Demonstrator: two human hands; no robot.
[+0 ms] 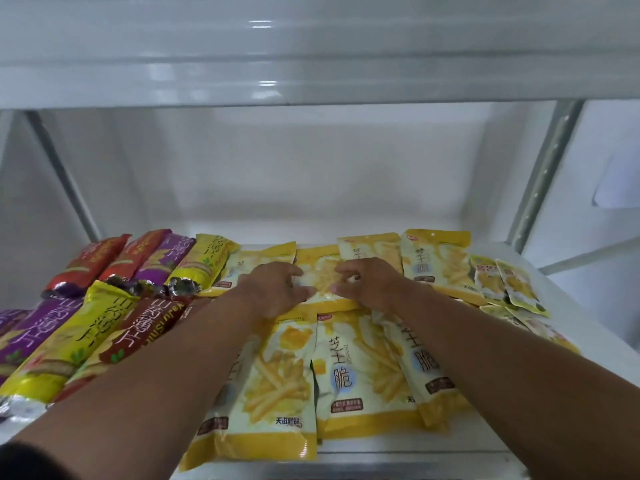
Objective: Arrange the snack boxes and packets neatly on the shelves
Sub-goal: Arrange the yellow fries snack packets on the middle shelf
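Both my hands reach onto a white shelf (pixel 353 441) covered with snack packets. My left hand (pixel 273 289) and my right hand (pixel 367 284) pinch the two sides of a yellow fries packet (pixel 322 277) in the middle of the back row. More yellow fries packets lie around it: one at the back right (pixel 438 268), and several in the front row (pixel 277 382) under my forearms. Long tube-shaped packets in red (pixel 86 265), purple (pixel 162 259) and yellow (pixel 69 344) lie in two rows on the left.
A pile of small yellow packets (pixel 512 285) sits at the shelf's right end. The upper shelf (pixel 311 81) hangs low overhead. Metal uprights stand at the left (pixel 65 181) and right (pixel 543 181). Bare shelf shows behind the packets.
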